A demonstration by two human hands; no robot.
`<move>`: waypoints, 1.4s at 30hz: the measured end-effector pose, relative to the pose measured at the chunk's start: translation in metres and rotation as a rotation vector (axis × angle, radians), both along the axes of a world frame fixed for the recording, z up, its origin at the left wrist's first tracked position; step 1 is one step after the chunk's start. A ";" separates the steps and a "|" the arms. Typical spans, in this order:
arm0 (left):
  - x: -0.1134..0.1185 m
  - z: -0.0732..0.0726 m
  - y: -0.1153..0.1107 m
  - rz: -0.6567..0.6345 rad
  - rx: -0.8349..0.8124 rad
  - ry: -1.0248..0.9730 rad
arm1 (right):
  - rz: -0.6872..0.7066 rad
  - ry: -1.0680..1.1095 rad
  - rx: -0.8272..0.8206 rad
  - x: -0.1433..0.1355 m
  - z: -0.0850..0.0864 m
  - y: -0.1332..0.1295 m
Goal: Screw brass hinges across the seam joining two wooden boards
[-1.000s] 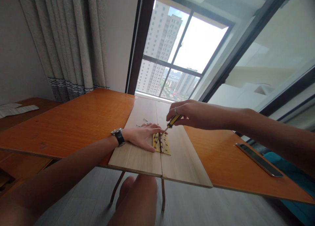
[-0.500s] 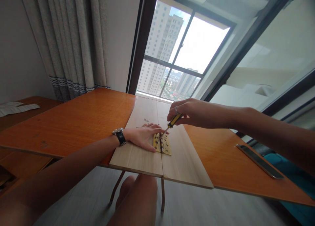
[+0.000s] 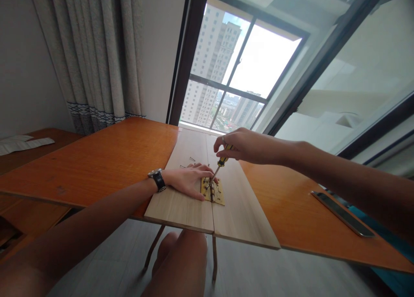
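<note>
My right hand [image 3: 239, 144] grips the yellow-and-black handle of a screwdriver [image 3: 222, 161], which slants down to the left. Its tip meets the left leaf of a brass hinge [image 3: 220, 194], at or near a screw. The hinge lies across the seam between two pale wooden boards, a left board [image 3: 181, 211] and a right board [image 3: 244, 221]. Flat on the left board rests my left hand [image 3: 187, 181], fingers spread, with thumb and forefinger around the hinge's left side and partly covering it. A watch circles that wrist.
A couple of loose screws [image 3: 192, 159] lie on the left board beyond my left hand. The boards sit on an orange tabletop [image 3: 123, 154]. On its right part lies a phone [image 3: 343, 213]. A window and a curtain [image 3: 100, 55] stand behind.
My right hand has shifted slightly left and turned, bringing the screwdriver more upright. Its tip stays at the hinge. My left hand remains in place.
</note>
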State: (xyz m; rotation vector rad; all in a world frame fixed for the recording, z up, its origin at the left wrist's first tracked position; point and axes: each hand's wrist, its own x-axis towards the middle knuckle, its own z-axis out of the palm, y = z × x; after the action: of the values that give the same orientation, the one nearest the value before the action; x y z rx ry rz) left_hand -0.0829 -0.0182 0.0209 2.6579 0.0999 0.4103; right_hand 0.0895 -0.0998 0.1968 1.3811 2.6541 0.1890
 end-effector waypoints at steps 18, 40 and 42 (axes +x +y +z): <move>0.009 -0.001 0.008 0.002 -0.105 -0.066 | -0.018 0.052 -0.022 -0.008 0.003 -0.003; 0.008 -0.004 0.012 -0.042 -0.246 -0.056 | 0.053 0.093 -0.087 -0.006 0.005 -0.002; 0.007 -0.005 0.013 -0.032 -0.233 -0.045 | 0.053 0.103 -0.087 -0.004 0.004 -0.002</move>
State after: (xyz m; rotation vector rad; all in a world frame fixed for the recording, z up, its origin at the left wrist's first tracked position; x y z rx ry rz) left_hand -0.0758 -0.0055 0.0160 2.4169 0.0855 0.4202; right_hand 0.0855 -0.1022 0.2010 1.3291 2.7477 0.0078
